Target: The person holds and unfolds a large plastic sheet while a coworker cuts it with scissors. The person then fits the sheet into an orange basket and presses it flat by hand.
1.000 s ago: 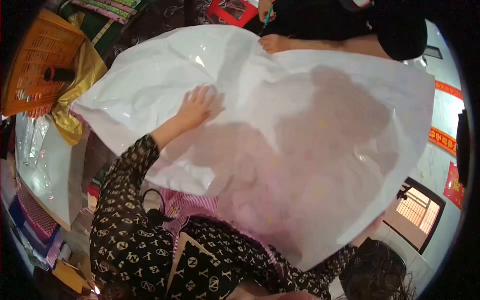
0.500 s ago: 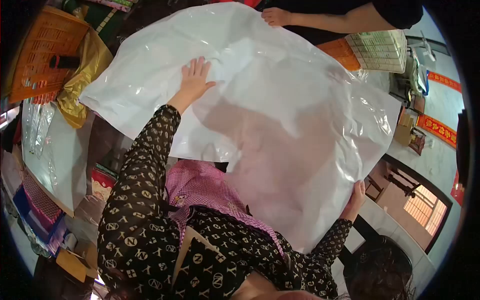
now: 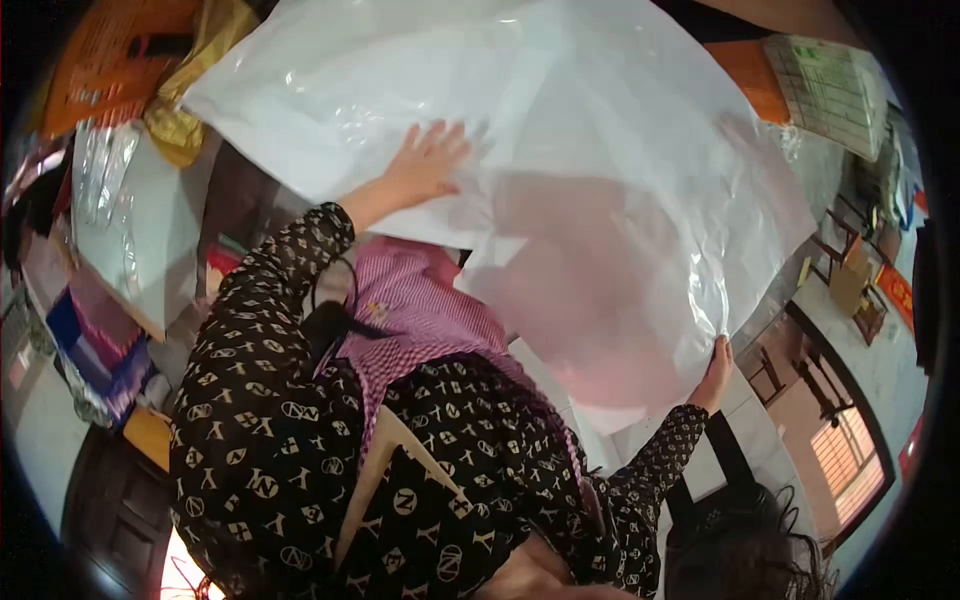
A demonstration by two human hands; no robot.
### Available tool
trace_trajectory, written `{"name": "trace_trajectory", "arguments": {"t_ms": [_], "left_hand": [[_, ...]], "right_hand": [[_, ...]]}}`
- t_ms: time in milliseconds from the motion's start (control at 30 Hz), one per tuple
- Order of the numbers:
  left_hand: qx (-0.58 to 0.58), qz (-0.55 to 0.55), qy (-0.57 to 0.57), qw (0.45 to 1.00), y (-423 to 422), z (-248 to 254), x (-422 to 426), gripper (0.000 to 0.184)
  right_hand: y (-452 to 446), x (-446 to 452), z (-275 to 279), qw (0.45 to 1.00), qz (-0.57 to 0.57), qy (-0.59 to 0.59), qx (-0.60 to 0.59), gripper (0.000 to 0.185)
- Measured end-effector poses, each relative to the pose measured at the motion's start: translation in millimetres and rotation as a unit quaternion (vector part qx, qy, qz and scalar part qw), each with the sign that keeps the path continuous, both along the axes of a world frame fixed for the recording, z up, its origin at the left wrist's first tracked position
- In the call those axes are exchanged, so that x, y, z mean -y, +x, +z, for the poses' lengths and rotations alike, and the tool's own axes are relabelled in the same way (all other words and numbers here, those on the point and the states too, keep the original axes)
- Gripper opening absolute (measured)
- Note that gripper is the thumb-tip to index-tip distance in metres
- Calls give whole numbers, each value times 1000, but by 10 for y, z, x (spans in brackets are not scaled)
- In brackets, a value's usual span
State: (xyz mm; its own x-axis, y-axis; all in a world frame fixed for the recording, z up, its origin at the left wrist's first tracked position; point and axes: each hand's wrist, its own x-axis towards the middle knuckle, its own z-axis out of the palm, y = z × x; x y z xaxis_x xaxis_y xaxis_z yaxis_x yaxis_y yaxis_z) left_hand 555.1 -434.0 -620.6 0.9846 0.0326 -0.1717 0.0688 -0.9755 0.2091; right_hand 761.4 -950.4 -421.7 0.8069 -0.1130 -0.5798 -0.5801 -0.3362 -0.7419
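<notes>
A large, glossy white sheet (image 3: 600,130) stretches across the upper middle of the view, slightly see-through and creased on its right side. My left hand (image 3: 425,165) lies on its left part, palm down with the fingers spread. At the sheet's lower right edge, my right hand (image 3: 718,370) pinches the material, and creases run up from that grip. Below the sheet shows a pink checked apron (image 3: 420,290) over my dark patterned clothing.
An orange basket (image 3: 110,70) and gold wrapping (image 3: 190,110) stand at the upper left, above a plastic-covered white board (image 3: 140,220). At the upper right are a white basket (image 3: 828,90) and part of another person's arm (image 3: 790,15). A dark stool (image 3: 725,530) is at the lower right.
The view has shifted, and the sheet sits higher in it. My right hand, hidden earlier, now shows gripping the edge. The other person's hand has left the view.
</notes>
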Motion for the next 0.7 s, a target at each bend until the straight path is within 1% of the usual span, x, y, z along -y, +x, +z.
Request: {"name": "trace_trajectory", "arguments": {"t_ms": [33, 167, 200, 233, 267, 300, 333, 367, 400, 433, 467, 500, 533, 567, 600, 633, 700], "left_hand": [[-40, -39, -48, 997, -188, 39, 115, 71], [-72, -38, -19, 997, -756, 114, -20, 67], [-88, 58, 59, 993, -870, 93, -41, 65], [-104, 153, 136, 973, -980, 103, -68, 63], [-49, 236, 110, 964, -1121, 130, -56, 61], [14, 316, 85, 945, -1230, 210, -60, 60], [76, 396, 53, 913, -1312, 287, -42, 62], [142, 433, 105, 884, -1531, -23, -11, 59], [147, 517, -60, 841, -1665, -196, -15, 55], [123, 596, -336, 719, -1626, -94, 33, 54], [10, 680, -525, 512, -1726, -205, 63, 60], [-8, 688, -567, 453, -1802, -436, 125, 59], [1, 681, -571, 459, -1713, -383, 190, 59], [75, 712, -616, 328, -1595, -351, 263, 55], [144, 725, -647, 187, -1497, -334, 309, 52], [220, 660, -696, 177, -1511, -476, 311, 48], [230, 637, -712, 184, -1631, -756, 200, 49]], "right_hand": [[7, 15, -14, 1000, -6, -24, -10, 36], [1, 41, -13, 1000, 28, 10, 7, 36], [-4, 67, -14, 999, 26, 4, 23, 36], [-27, 86, -18, 999, 23, -1, 40, 35], [-59, 108, -4, 999, 26, 0, 43, 35], [-75, 86, 6, 998, 31, -8, 46, 31], [-50, 55, -5, 998, 34, -11, 56, 28], [-16, 54, -35, 997, 30, -1, 77, 28], [14, 82, -81, 998, 19, -23, 48, 28], [47, 100, -116, 999, 7, -44, 17, 28], [93, 143, -141, 999, 3, -34, 36, 28], [114, 194, -159, 1000, 11, -7, 23, 27], [107, 201, -150, 1000, 20, 19, 7, 27], [121, 190, -142, 999, 10, 48, 4, 27], [175, 231, -179, 999, 9, 52, 13, 27], [232, 305, -259, 999, 2, 33, 21, 27], [304, 486, -406, 999, -11, 13, 31, 27]]}}
